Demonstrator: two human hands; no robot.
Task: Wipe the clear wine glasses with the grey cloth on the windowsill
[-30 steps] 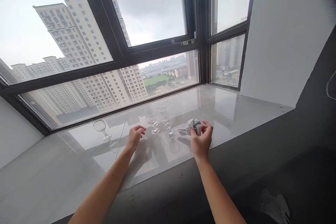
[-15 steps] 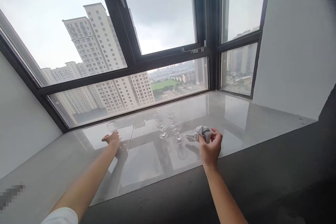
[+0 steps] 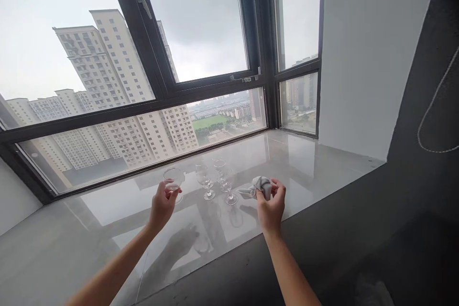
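A clear stemmed glass (image 3: 173,175) is held in my left hand (image 3: 163,204), the fingers closed around its lower part; its stem is partly hidden. My right hand (image 3: 271,206) grips a crumpled grey cloth (image 3: 262,185), one end of which trails off to the left. Between the two hands, several clear stemmed glasses stand upright in a group on the glossy sill. The front ones are a left glass (image 3: 209,195) and a right glass (image 3: 231,198); those behind overlap and are hard to tell apart.
The tiled window sill (image 3: 308,184) reflects the light and ends in a straight front edge above a dark wall. Behind it run dark window frames (image 3: 158,105). A white wall (image 3: 362,67) closes the right side, and a beaded cord (image 3: 420,129) hangs at far right.
My left hand has moved rightward with the stemmed glass, lifting it closer to the group of glasses. My right hand still holds the cloth. The view has turned somewhat to the right.
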